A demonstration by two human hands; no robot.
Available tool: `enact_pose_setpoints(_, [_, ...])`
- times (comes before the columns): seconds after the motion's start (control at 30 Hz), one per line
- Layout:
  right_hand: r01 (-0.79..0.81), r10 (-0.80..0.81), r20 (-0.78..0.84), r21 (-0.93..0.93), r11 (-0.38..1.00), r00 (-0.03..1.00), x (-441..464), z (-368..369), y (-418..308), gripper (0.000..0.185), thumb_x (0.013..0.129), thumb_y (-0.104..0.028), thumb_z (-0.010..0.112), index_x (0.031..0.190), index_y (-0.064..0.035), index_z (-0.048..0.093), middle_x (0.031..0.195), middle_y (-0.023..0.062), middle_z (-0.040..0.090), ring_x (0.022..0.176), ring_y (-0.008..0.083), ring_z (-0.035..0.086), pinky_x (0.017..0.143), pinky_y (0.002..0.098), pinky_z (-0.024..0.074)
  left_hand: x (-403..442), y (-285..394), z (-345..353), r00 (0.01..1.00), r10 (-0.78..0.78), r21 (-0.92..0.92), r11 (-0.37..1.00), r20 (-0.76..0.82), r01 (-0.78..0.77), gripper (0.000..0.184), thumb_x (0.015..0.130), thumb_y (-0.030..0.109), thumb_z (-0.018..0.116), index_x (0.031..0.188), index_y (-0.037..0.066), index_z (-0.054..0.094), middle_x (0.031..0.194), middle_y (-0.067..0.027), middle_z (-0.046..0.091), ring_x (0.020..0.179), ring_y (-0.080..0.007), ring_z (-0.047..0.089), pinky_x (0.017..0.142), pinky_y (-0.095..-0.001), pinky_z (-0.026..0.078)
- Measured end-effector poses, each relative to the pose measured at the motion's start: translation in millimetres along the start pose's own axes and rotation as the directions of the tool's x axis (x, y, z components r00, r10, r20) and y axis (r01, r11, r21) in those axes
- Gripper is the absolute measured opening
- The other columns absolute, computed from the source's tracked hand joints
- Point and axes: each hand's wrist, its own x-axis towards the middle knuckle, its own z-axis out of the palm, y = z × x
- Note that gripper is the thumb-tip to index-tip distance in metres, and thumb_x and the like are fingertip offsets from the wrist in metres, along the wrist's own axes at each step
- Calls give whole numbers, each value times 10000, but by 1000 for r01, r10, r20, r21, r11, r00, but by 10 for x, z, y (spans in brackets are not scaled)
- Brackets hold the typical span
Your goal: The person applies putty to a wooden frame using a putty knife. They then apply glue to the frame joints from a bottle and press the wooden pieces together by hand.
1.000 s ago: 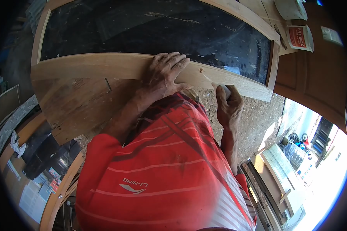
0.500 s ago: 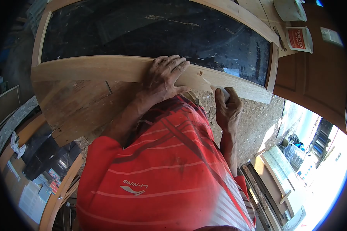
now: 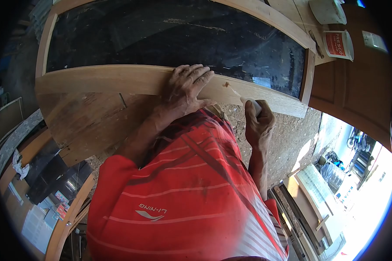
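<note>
A wooden frame surrounds a dark panel. My left hand lies on its near rail, fingers spread and fingertips at the panel's edge. My right hand is closed around a pale, thick-handled tool just off the rail's near edge. The tool's thin light tip points up and left, toward a small reddish-brown mark on the rail. Whether the tip touches the wood I cannot tell.
A white tub with a red label and a second white container stand at the upper right. A brown panelled door is at the right. Boards lean at the lower right. Below the frame is a wooden board.
The frame appears slightly lower in view than a second ago. Both hands have kept nearly the same places and grips, with the right hand and tool a little lower in view.
</note>
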Motion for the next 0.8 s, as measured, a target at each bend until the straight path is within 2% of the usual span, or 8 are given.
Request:
enact_pose_setpoints(0.07, [39, -39, -24, -6, 999, 999, 3, 17, 42, 251, 1039, -254, 725, 1007, -6, 751, 727, -5, 615, 669, 63, 512, 596, 286, 433, 10, -8, -6, 1000, 2, 2, 1000, -2, -2, 811, 817, 597, 807, 1402, 54, 663, 1421, -114, 651, 1343, -304, 593, 1154, -529, 415])
enact_pose_setpoints(0.17, [-51, 51, 5, -12, 999, 999, 19, -36, -41, 265, 1025, -246, 734, 948, 6, 702, 704, 97, 641, 663, 110, 573, 617, 324, 492, 5, -4, -2, 1000, 3, -3, 1000, -3, -3, 814, 816, 600, 807, 1402, 54, 663, 1419, -114, 652, 1341, -303, 595, 1153, -529, 415])
enact_pose_setpoints(0.27, [-44, 44, -1, 6, 999, 999, 18, -34, -29, 273, 1028, -251, 733, 940, 6, 701, 687, 82, 626, 655, 96, 558, 602, 314, 479, 3, -8, 1, 1000, 7, -5, 1000, -6, -7, 816, 815, 603, 806, 1403, 55, 663, 1415, -112, 655, 1338, -304, 597, 1153, -529, 416])
enact_pose_setpoints(0.37, [-38, 38, 3, 19, 999, 999, 4, -7, 41, 252, 1039, -254, 726, 1014, -4, 752, 738, -18, 613, 684, 59, 504, 603, 277, 422, 7, -9, 2, 1000, 5, -4, 1000, -4, -5, 815, 819, 607, 801, 1402, 55, 663, 1411, -113, 657, 1337, -304, 598, 1152, -531, 416])
enact_pose_setpoints(0.57, [26, -27, -8, -31, 999, 1000, 16, 56, 5, 247, 1039, -247, 723, 999, -4, 740, 732, -2, 615, 683, 69, 511, 609, 288, 437, -4, -15, 14, 1000, 5, -1, 1000, -5, -5, 819, 829, 624, 786, 1403, 53, 662, 1414, -119, 656, 1345, -306, 594, 1156, -537, 412])
enact_pose_setpoints(0.8, [7, -7, -5, -17, 1000, 1000, 15, 68, -1, 247, 1038, -244, 716, 992, -2, 736, 726, 9, 615, 681, 73, 516, 608, 291, 441, -10, -18, 13, 1000, 1, -5, 1000, -4, -1, 827, 830, 629, 782, 1407, 50, 658, 1418, -120, 653, 1350, -309, 590, 1161, -536, 407])
